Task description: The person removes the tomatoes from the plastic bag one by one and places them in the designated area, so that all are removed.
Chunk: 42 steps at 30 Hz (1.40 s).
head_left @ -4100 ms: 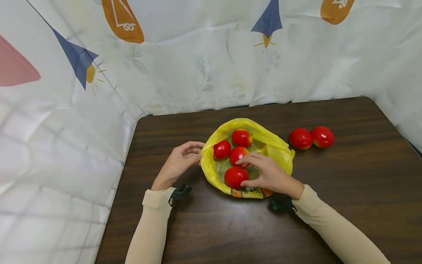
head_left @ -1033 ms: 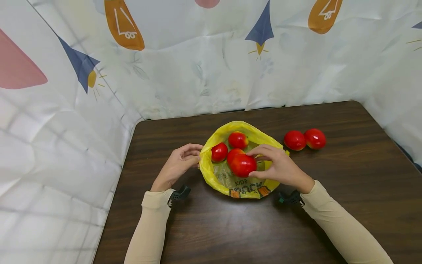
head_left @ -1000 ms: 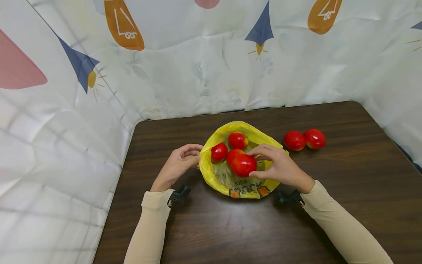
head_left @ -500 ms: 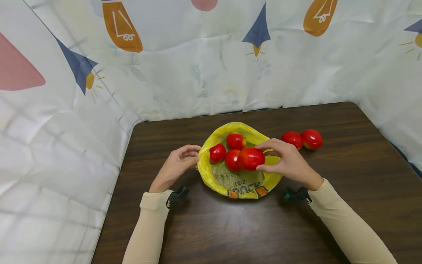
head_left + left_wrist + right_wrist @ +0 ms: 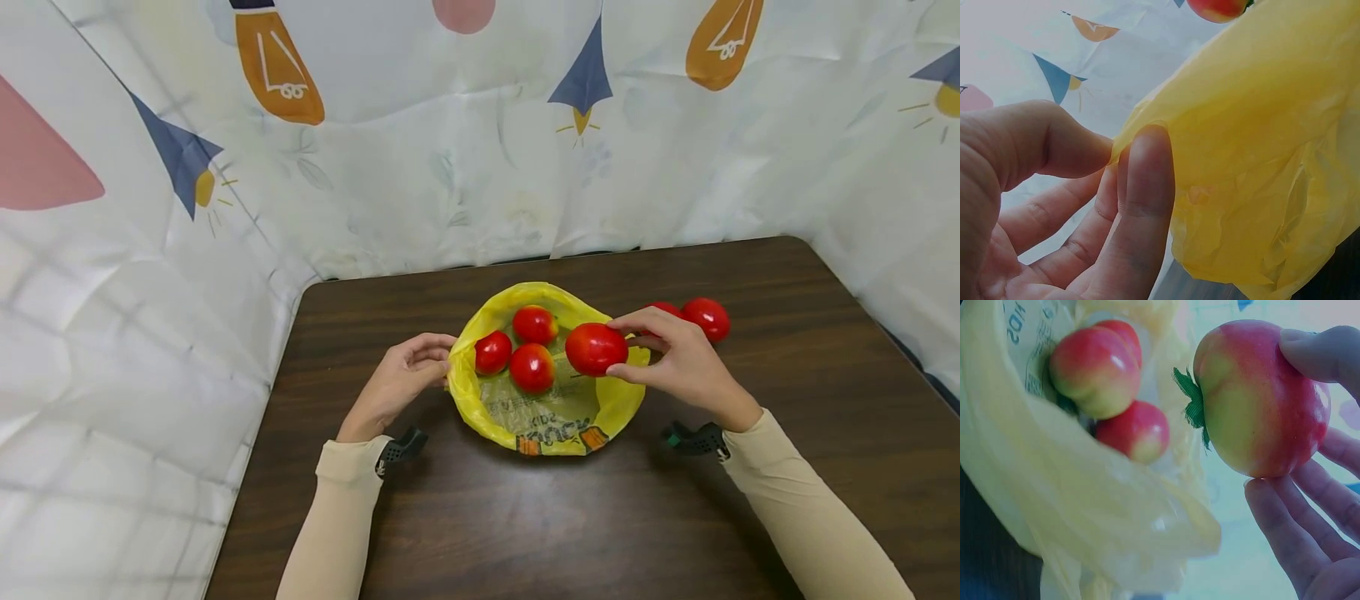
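A yellow plastic bag [image 5: 480, 414] stands with its mouth wide open, printed lettering showing inside. My left hand [image 5: 397, 379] pinches the bag's left rim between thumb and fingers, which the left wrist view shows close up. Three red tomatoes lie in the bag, one of them [image 5: 532, 368] nearest the middle. Over the bag's right side, my right hand [image 5: 678, 358] holds another tomato [image 5: 596, 349] between thumb and fingertips. In the right wrist view this held tomato [image 5: 1260, 400] shows a yellow-green end with green leaves, raised beside the bag's rim.
Two more tomatoes sit on the dark wooden table [image 5: 480, 517] right of the bag; one tomato [image 5: 707, 319] is in plain sight, the other partly hidden behind my right hand. A white printed cloth [image 5: 420, 183] hangs behind the table and along its left side.
My right hand has gripped a tomato inside the bag and lifted it up and rightward to the bag's right rim. The left hand has stayed at the left rim.
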Each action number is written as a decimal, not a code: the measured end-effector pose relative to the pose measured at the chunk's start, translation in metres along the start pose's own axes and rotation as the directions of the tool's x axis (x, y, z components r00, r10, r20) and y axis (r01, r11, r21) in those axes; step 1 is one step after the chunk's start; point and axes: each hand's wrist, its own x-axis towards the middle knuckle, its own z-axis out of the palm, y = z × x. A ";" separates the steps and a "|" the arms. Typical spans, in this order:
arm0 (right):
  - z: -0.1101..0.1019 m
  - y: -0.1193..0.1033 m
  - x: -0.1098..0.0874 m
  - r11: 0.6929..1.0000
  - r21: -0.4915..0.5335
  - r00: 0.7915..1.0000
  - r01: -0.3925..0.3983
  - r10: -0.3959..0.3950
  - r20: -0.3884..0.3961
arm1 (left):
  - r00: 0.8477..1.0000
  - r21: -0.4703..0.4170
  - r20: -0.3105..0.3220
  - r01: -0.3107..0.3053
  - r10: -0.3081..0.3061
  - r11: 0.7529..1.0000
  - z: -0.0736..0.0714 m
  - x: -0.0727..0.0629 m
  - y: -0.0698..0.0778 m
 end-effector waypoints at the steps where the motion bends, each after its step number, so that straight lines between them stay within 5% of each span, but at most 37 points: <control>1: -0.002 0.001 -0.001 1.000 -0.005 1.000 -0.001 0.001 -0.010 | 1.000 0.002 0.001 -0.001 0.001 1.000 0.000 0.000 0.000; 31: -0.043 0.038 -0.031 0.989 -0.077 0.976 -0.123 0.106 -0.191 | 0.999 0.034 -0.028 0.026 -0.026 0.999 -0.001 0.002 -0.003; 42: -0.055 0.052 -0.047 0.973 -0.070 0.955 -0.220 0.201 -0.218 | 0.999 0.064 -0.031 0.024 -0.022 0.998 -0.004 0.005 -0.005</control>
